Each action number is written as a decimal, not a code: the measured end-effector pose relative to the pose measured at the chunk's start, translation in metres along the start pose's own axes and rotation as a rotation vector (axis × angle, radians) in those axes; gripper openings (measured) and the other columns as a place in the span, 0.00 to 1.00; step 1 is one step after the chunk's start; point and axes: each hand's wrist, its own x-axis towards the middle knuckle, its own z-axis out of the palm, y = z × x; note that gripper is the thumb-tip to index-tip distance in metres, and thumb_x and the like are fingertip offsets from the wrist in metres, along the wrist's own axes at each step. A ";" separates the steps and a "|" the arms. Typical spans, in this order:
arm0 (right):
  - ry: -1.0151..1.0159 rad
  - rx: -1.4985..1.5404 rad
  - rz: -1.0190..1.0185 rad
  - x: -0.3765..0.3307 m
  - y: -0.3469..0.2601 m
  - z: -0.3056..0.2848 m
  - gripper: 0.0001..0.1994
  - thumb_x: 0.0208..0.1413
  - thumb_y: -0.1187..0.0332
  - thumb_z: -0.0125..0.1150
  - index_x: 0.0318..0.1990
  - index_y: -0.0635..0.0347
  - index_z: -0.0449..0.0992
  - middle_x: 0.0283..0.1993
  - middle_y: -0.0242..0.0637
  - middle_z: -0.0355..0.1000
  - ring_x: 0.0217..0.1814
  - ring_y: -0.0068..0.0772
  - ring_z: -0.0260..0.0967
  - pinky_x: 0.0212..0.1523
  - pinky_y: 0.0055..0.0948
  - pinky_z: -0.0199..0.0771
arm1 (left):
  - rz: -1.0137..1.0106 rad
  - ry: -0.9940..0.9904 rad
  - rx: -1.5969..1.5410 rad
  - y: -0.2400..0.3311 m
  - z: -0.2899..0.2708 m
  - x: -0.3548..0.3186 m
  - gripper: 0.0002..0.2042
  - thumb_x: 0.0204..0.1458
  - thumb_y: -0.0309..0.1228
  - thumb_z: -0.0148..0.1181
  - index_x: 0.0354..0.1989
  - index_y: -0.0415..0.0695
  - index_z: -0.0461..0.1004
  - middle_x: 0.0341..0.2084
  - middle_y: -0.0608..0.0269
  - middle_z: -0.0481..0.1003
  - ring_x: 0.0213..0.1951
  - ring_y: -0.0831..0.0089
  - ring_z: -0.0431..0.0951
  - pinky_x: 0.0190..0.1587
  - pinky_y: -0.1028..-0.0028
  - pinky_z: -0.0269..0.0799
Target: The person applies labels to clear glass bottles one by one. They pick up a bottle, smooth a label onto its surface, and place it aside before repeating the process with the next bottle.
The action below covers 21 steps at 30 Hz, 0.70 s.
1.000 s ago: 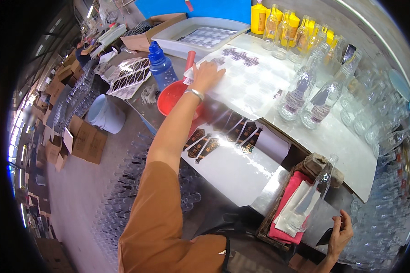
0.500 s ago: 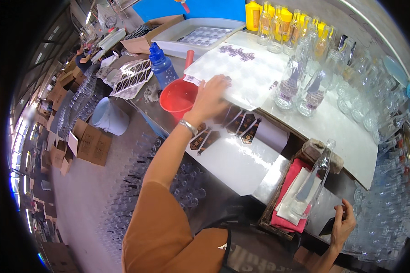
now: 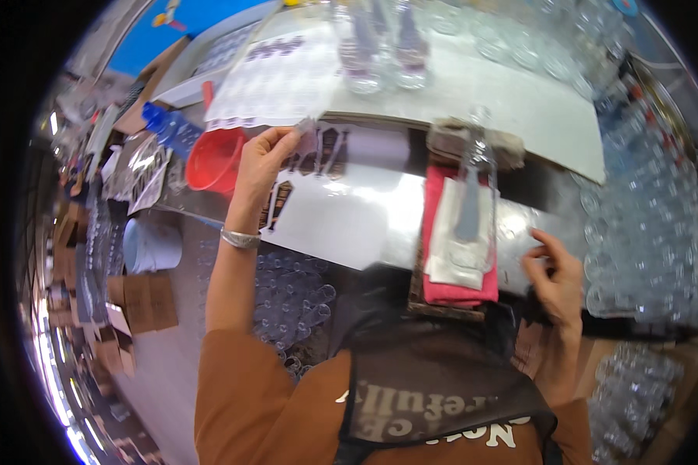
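Observation:
My left hand [image 3: 265,159] is closed in a pinch on a small, thin, translucent label [image 3: 309,138], blurred by motion, above the bench's near edge. A clear glass bottle [image 3: 470,203] with a frosted patch lies on its back on a white cloth [image 3: 444,256], with a pink cloth [image 3: 457,294] beneath. Its neck rests on a brown padded block [image 3: 444,141]. My right hand [image 3: 557,280], fingers curled but apart and holding nothing, is just right of this cradle. A sheet of printed labels [image 3: 275,77] lies beyond my left hand.
Left of my left hand are a red plastic dipper [image 3: 202,167] and a blue bottle [image 3: 171,128]. Two decorated bottles [image 3: 362,66] stand at the back, and several rows of glass bottles [image 3: 644,225] crowd the right. A white bucket [image 3: 151,244] and cardboard box [image 3: 149,298] are on the floor.
My left hand has come back from the label sheet toward me with a small label pinched in it. The view has turned and shifted; my right hand stays beside the bottle cradle.

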 end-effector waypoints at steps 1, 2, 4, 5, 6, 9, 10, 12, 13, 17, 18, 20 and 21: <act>-0.146 -0.002 0.008 -0.003 -0.007 0.007 0.31 0.49 0.68 0.73 0.62 0.63 0.72 0.31 0.32 0.77 0.19 0.17 0.60 0.23 0.23 0.63 | -0.023 -0.055 -0.026 0.013 0.023 -0.010 0.12 0.63 0.34 0.61 0.44 0.36 0.81 0.36 0.67 0.82 0.35 0.84 0.77 0.40 0.81 0.71; -0.202 -0.068 -0.050 -0.005 -0.017 0.014 0.36 0.47 0.64 0.76 0.65 0.63 0.69 0.32 0.36 0.77 0.17 0.25 0.66 0.25 0.28 0.69 | 0.035 -0.113 -0.094 0.022 0.048 -0.017 0.12 0.63 0.34 0.61 0.44 0.36 0.81 0.37 0.64 0.82 0.37 0.83 0.78 0.41 0.82 0.71; -0.150 -0.207 -0.223 -0.008 -0.022 0.033 0.42 0.44 0.63 0.77 0.68 0.64 0.63 0.32 0.40 0.75 0.27 0.44 0.75 0.30 0.39 0.74 | 0.118 -0.190 -0.033 0.046 0.094 -0.025 0.11 0.63 0.33 0.61 0.44 0.37 0.82 0.40 0.63 0.83 0.38 0.82 0.79 0.43 0.81 0.73; -0.134 -0.229 -0.208 -0.010 -0.024 0.040 0.42 0.44 0.64 0.76 0.68 0.64 0.63 0.31 0.41 0.75 0.28 0.45 0.76 0.31 0.40 0.74 | 0.231 -0.169 -0.010 0.055 0.119 -0.032 0.09 0.61 0.31 0.63 0.44 0.39 0.82 0.41 0.63 0.83 0.38 0.81 0.80 0.45 0.79 0.75; -0.118 -0.254 -0.196 -0.010 -0.025 0.045 0.42 0.44 0.65 0.75 0.68 0.65 0.62 0.31 0.41 0.74 0.30 0.47 0.76 0.31 0.40 0.74 | 0.346 -0.145 0.010 0.063 0.141 -0.038 0.08 0.59 0.29 0.64 0.44 0.42 0.83 0.42 0.64 0.84 0.38 0.80 0.81 0.46 0.77 0.76; -0.045 -0.280 -0.227 -0.011 -0.018 0.056 0.40 0.45 0.66 0.73 0.67 0.66 0.63 0.32 0.44 0.75 0.29 0.47 0.76 0.30 0.41 0.75 | 0.931 -0.151 0.499 0.081 0.178 -0.056 0.11 0.53 0.23 0.65 0.44 0.47 0.82 0.48 0.59 0.82 0.51 0.64 0.82 0.58 0.65 0.74; -0.039 -0.276 -0.239 -0.012 -0.018 0.057 0.40 0.45 0.66 0.73 0.67 0.66 0.63 0.32 0.44 0.75 0.29 0.48 0.76 0.30 0.41 0.75 | 1.002 -0.174 0.574 0.079 0.185 -0.064 0.10 0.52 0.23 0.66 0.42 0.47 0.81 0.50 0.60 0.81 0.52 0.63 0.81 0.61 0.60 0.72; -0.028 -0.265 -0.267 -0.012 -0.019 0.058 0.39 0.45 0.66 0.72 0.66 0.67 0.63 0.33 0.46 0.75 0.29 0.48 0.76 0.29 0.41 0.75 | 1.017 -0.216 0.695 0.068 0.189 -0.082 0.10 0.51 0.23 0.66 0.42 0.48 0.81 0.51 0.61 0.81 0.53 0.67 0.80 0.62 0.59 0.71; -0.021 -0.275 -0.261 -0.013 -0.020 0.059 0.39 0.45 0.67 0.73 0.66 0.67 0.64 0.31 0.44 0.75 0.28 0.45 0.76 0.29 0.39 0.75 | 0.968 -0.269 0.717 0.056 0.189 -0.091 0.11 0.49 0.23 0.67 0.41 0.48 0.81 0.55 0.59 0.78 0.58 0.66 0.77 0.65 0.57 0.67; 0.002 -0.268 -0.254 -0.012 -0.020 0.060 0.38 0.45 0.68 0.75 0.65 0.68 0.66 0.29 0.40 0.74 0.27 0.38 0.75 0.29 0.35 0.74 | 0.905 -0.332 0.644 0.045 0.182 -0.106 0.12 0.46 0.30 0.71 0.39 0.46 0.79 0.58 0.51 0.74 0.63 0.56 0.72 0.66 0.51 0.62; 0.006 -0.254 -0.259 -0.012 -0.020 0.060 0.38 0.45 0.68 0.75 0.65 0.68 0.66 0.29 0.40 0.74 0.27 0.38 0.75 0.29 0.35 0.74 | 0.859 -0.329 0.585 0.044 0.182 -0.105 0.13 0.46 0.32 0.72 0.39 0.46 0.80 0.60 0.48 0.72 0.64 0.53 0.69 0.67 0.50 0.60; -0.052 -0.223 -0.231 -0.013 -0.021 0.055 0.37 0.46 0.68 0.75 0.64 0.68 0.67 0.29 0.40 0.75 0.26 0.35 0.75 0.29 0.33 0.74 | 0.766 -0.322 0.466 0.042 0.182 -0.101 0.14 0.46 0.36 0.73 0.40 0.46 0.80 0.64 0.44 0.67 0.68 0.47 0.64 0.70 0.48 0.54; -0.080 -0.210 -0.220 -0.012 -0.020 0.051 0.36 0.46 0.68 0.75 0.64 0.68 0.68 0.29 0.39 0.75 0.26 0.34 0.75 0.29 0.33 0.74 | 0.677 -0.282 0.424 0.038 0.188 -0.097 0.20 0.47 0.38 0.73 0.49 0.48 0.80 0.68 0.42 0.61 0.70 0.44 0.59 0.70 0.47 0.52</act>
